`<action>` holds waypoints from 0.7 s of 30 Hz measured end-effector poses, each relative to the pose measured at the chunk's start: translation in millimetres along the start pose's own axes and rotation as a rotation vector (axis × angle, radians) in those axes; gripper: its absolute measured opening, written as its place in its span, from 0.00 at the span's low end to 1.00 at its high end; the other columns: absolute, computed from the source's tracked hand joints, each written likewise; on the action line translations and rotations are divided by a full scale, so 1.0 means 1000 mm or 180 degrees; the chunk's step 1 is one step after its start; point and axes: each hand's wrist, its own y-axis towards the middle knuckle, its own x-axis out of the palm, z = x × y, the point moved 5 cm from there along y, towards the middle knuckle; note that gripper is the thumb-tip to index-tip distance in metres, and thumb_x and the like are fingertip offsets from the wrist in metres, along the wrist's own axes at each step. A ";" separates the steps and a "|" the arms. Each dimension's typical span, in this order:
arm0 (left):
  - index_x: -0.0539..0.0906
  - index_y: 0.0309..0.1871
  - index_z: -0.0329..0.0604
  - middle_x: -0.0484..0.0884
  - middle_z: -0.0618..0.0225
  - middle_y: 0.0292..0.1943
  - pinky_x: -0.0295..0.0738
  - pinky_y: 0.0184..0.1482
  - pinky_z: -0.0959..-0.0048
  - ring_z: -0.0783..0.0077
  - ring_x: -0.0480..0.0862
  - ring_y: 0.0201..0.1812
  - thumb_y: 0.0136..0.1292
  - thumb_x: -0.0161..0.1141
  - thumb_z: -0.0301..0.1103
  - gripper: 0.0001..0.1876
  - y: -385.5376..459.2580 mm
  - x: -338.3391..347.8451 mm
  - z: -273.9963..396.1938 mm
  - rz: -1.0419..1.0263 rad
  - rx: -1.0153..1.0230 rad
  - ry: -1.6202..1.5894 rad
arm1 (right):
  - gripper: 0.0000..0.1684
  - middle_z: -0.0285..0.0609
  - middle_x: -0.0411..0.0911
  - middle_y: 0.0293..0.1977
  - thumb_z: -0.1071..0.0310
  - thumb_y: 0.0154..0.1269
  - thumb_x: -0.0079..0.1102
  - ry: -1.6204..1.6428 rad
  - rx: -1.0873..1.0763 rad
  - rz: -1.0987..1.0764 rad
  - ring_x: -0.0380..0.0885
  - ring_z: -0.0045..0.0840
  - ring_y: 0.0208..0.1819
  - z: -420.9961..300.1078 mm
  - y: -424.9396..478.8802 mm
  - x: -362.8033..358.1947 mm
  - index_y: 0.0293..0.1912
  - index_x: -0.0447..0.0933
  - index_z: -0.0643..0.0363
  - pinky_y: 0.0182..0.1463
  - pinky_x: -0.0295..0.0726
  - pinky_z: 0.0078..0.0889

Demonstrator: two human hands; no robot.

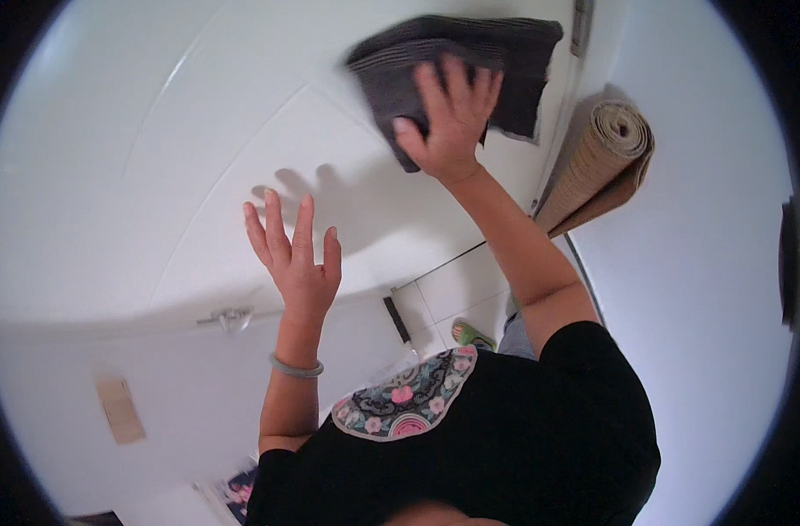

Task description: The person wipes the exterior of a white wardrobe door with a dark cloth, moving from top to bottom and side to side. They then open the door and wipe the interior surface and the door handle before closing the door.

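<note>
My right hand (449, 118) lies spread on a dark grey striped cloth (518, 92), holding it flat against a white door (242, 92). The cloth is folded over on itself in places, and its left edge is blurred. Lower and to the left, my left hand (291, 250) has its fingers apart with nothing in them. It is raised in front of the door and its shadow falls on the panel; whether a fingertip touches cannot be told. A pale bangle (296, 368) circles my left wrist.
A rolled woven mat (613, 158) leans in the corner beside the hinge side. A metal door handle (229, 319) juts out below my left hand. Under me, a foot in a green slipper (469, 334) stands on white floor tiles (433, 302). A metal hinge (581, 26) is at upper right.
</note>
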 end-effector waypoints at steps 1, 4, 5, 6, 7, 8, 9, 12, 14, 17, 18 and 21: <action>0.70 0.68 0.43 0.54 0.50 0.74 0.49 0.71 0.43 0.38 0.47 0.75 0.60 0.64 0.33 0.31 0.007 -0.001 -0.002 0.0069 0.0029 0.0082 | 0.37 0.55 0.59 0.67 0.50 0.63 0.54 0.0021 0.0400 0.0167 0.54 0.49 0.69 0.018 -0.017 0.005 0.68 0.64 0.54 0.72 0.49 0.53; 0.65 0.71 0.44 0.52 0.50 0.75 0.47 0.71 0.42 0.37 0.45 0.75 0.58 0.66 0.40 0.37 0.027 0.007 0.000 0.0096 0.0066 0.0299 | 0.40 0.58 0.42 0.74 0.54 0.70 0.45 0.0240 0.2055 0.0339 0.37 0.56 0.75 0.062 -0.097 0.005 0.72 0.50 0.68 0.75 0.36 0.57; 0.65 0.71 0.44 0.52 0.50 0.75 0.46 0.71 0.41 0.37 0.44 0.75 0.58 0.67 0.42 0.38 0.030 0.009 0.002 0.0005 0.0087 0.0382 | 0.37 0.62 0.40 0.74 0.58 0.74 0.40 0.0190 0.2397 0.0360 0.37 0.57 0.75 0.062 -0.133 0.004 0.71 0.47 0.72 0.74 0.35 0.57; 0.65 0.71 0.44 0.51 0.50 0.75 0.46 0.71 0.41 0.37 0.44 0.75 0.57 0.67 0.43 0.39 0.035 0.009 0.004 -0.0071 0.0117 0.0470 | 0.36 0.68 0.39 0.72 0.60 0.75 0.37 0.0186 0.2562 0.0304 0.37 0.59 0.74 0.055 -0.168 0.011 0.70 0.46 0.77 0.74 0.36 0.59; 0.65 0.71 0.44 0.51 0.50 0.75 0.45 0.71 0.41 0.37 0.43 0.75 0.57 0.68 0.45 0.40 0.044 0.009 0.006 -0.0121 0.0164 0.0555 | 0.36 0.73 0.39 0.71 0.60 0.74 0.40 0.0074 0.2379 0.0197 0.37 0.63 0.73 0.041 -0.207 0.026 0.68 0.46 0.80 0.73 0.37 0.62; 0.64 0.72 0.45 0.50 0.50 0.75 0.43 0.71 0.40 0.37 0.42 0.75 0.55 0.69 0.51 0.44 0.040 0.011 0.001 -0.0133 0.0220 0.0792 | 0.37 0.75 0.43 0.69 0.58 0.72 0.44 0.0408 0.3046 -0.0200 0.38 0.69 0.71 0.012 -0.219 0.034 0.65 0.50 0.81 0.71 0.37 0.68; 0.63 0.72 0.46 0.49 0.50 0.75 0.43 0.71 0.40 0.37 0.42 0.75 0.54 0.69 0.53 0.45 0.036 0.008 -0.001 -0.0133 0.0205 0.0931 | 0.37 0.72 0.48 0.66 0.53 0.70 0.46 0.0482 0.2613 -0.0338 0.41 0.70 0.70 -0.014 -0.211 0.033 0.62 0.55 0.78 0.70 0.38 0.72; 0.62 0.73 0.48 0.47 0.51 0.76 0.42 0.71 0.39 0.38 0.41 0.76 0.52 0.69 0.58 0.48 0.034 0.007 -0.004 -0.0034 0.0327 0.1195 | 0.38 0.62 0.60 0.56 0.41 0.65 0.49 0.0277 0.1505 -0.0177 0.48 0.68 0.66 -0.022 -0.188 0.038 0.56 0.66 0.69 0.68 0.40 0.77; 0.62 0.73 0.48 0.47 0.51 0.76 0.42 0.71 0.38 0.38 0.41 0.76 0.52 0.70 0.59 0.48 0.035 0.010 -0.002 0.0028 0.0374 0.1241 | 0.38 0.60 0.61 0.56 0.41 0.63 0.51 -0.0006 0.1065 0.0197 0.49 0.66 0.66 0.027 -0.143 0.024 0.57 0.67 0.67 0.69 0.40 0.76; 0.63 0.73 0.48 0.46 0.51 0.76 0.41 0.70 0.35 0.37 0.40 0.76 0.51 0.70 0.59 0.49 0.024 0.014 0.000 -0.0018 0.0260 0.1324 | 0.41 0.59 0.56 0.66 0.47 0.61 0.52 -0.0018 0.1626 0.0536 0.47 0.58 0.71 0.085 -0.115 -0.007 0.65 0.62 0.67 0.73 0.38 0.66; 0.63 0.73 0.47 0.46 0.51 0.76 0.41 0.70 0.34 0.37 0.40 0.75 0.50 0.71 0.59 0.49 0.021 0.014 0.000 -0.0022 0.0207 0.1378 | 0.40 0.58 0.53 0.68 0.50 0.62 0.51 0.0053 0.1912 0.0685 0.46 0.56 0.72 0.098 -0.125 -0.012 0.66 0.60 0.67 0.74 0.38 0.61; 0.64 0.72 0.46 0.46 0.49 0.76 0.40 0.69 0.33 0.35 0.40 0.75 0.50 0.71 0.58 0.49 0.021 0.010 -0.005 -0.0014 0.0215 0.1354 | 0.38 0.56 0.47 0.73 0.60 0.67 0.47 0.0335 0.3033 0.1276 0.46 0.46 0.75 0.152 -0.183 -0.006 0.70 0.53 0.69 0.77 0.41 0.43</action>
